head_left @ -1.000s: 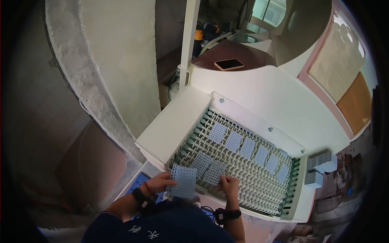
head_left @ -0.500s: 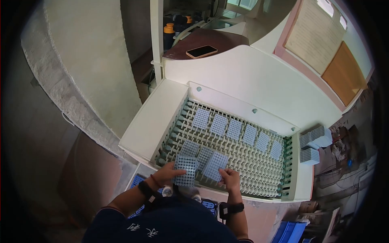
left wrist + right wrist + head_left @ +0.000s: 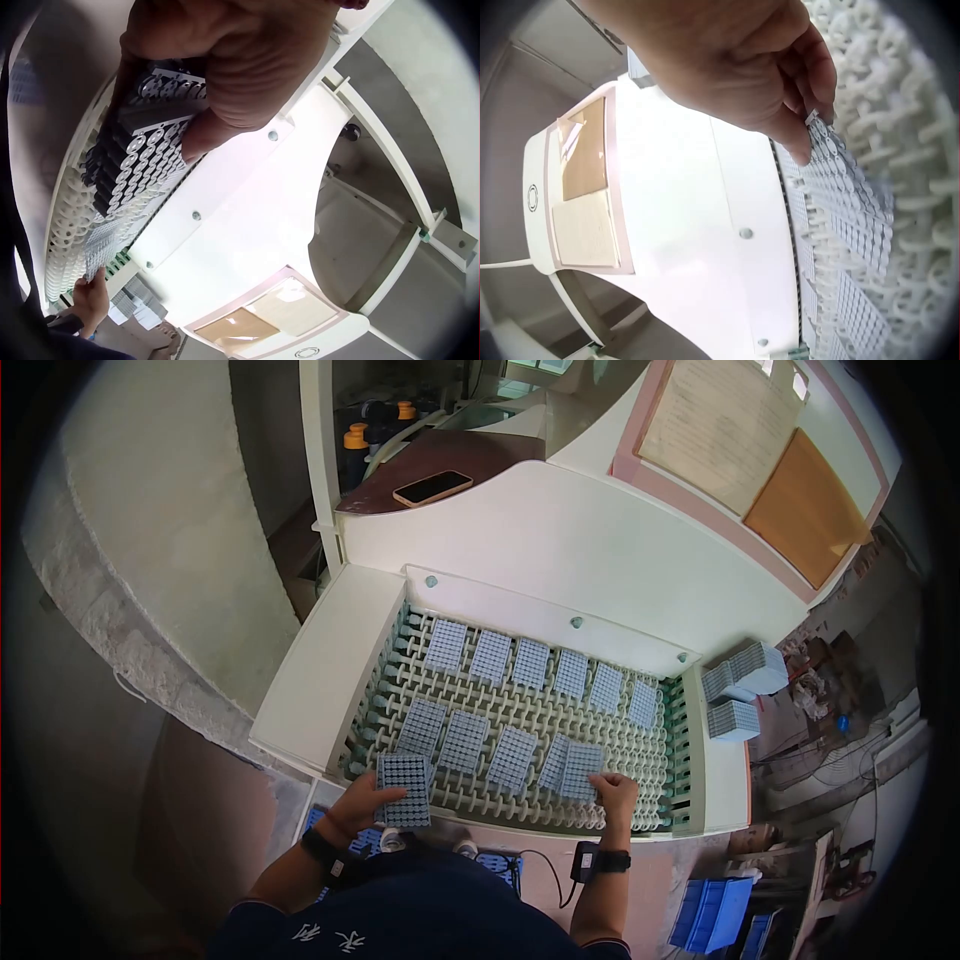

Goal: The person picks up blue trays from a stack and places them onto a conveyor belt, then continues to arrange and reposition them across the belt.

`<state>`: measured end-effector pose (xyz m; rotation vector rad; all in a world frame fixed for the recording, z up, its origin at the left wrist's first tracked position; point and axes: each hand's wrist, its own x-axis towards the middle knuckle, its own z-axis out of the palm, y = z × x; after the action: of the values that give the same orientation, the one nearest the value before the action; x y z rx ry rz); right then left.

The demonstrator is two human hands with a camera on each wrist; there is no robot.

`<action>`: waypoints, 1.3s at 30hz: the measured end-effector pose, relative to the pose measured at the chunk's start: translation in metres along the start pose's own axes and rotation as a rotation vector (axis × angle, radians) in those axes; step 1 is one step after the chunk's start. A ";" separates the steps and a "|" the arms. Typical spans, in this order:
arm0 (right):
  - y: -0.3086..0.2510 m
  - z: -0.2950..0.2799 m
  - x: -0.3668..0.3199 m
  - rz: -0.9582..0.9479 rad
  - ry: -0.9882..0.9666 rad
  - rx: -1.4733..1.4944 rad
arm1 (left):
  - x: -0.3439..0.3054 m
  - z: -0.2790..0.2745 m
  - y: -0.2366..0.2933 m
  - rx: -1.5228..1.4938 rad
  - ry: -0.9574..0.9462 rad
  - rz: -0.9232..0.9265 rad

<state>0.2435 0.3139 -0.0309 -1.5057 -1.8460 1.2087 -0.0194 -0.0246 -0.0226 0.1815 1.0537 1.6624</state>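
My left hand [image 3: 357, 805] grips a stack of light grey panels [image 3: 404, 790] with rows of small round discs, thumb on the top face. In the left wrist view the stack [image 3: 146, 161] is tilted and its layered edge shows. Between thumb and fingers, my right hand [image 3: 616, 796] pinches one such panel [image 3: 582, 771] by its near right corner, low over the roller conveyor [image 3: 490, 805]. This panel overlaps another panel [image 3: 553, 760] at its left. Seen from the right wrist, the thumb and fingertips hold the corner of the panel [image 3: 847, 184].
Several panels [image 3: 530, 663] lie in a back row on the conveyor, others [image 3: 463, 742] in a front row. More panel stacks [image 3: 733, 720] stand at the machine's right end. A phone [image 3: 432, 488] lies on the brown top behind. Blue bins [image 3: 711, 913] stand at lower right.
My right hand has moved rightward along the conveyor, and more panels lie in the front row. It now pinches another panel. My left hand keeps its stack. The head view has shifted.
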 end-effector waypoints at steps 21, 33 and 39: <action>0.015 -0.026 0.006 -0.277 0.083 -0.120 | 0.007 0.020 -0.003 -0.023 -0.063 -0.051; -0.071 0.152 -0.112 -0.169 -1.041 0.028 | 0.003 0.009 -0.014 0.064 -0.061 0.000; -0.076 0.135 -0.107 -0.017 -0.946 0.198 | -0.013 -0.016 -0.020 -0.033 -0.048 0.020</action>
<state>0.1263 0.1672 -0.0166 -0.8326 -2.1445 2.2654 -0.0103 -0.0439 -0.0411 0.2093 0.9907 1.6841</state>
